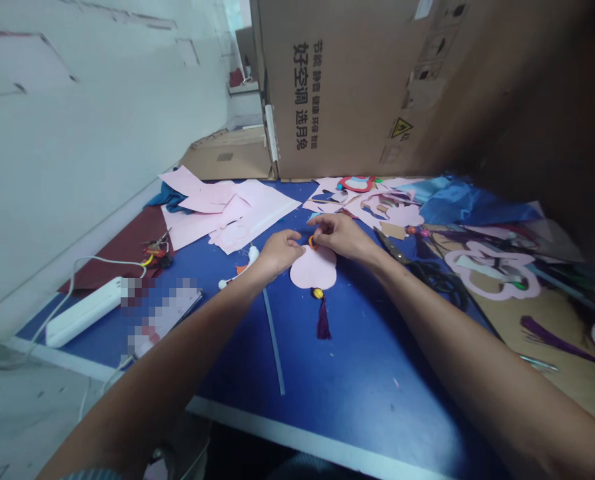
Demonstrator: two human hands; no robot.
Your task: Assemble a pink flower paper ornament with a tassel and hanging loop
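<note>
A pink flower-shaped paper cutout lies on the blue table, with a yellow bead and a dark purple tassel below its lower edge. My left hand is curled at the cutout's upper left edge, thumb and fingers closed on it as far as I can see. At the top of the cutout, my right hand pinches a small orange ring, partly hidden by the fingers. A white glue gun lies just left of my left hand, partly covered by it.
A translucent glue stick lies in front. Pink paper sheets, a power strip and a phone are leftward. Rightward are scissors, paper scraps, blue cloth and a flower-shaped frame. A large cardboard box stands behind.
</note>
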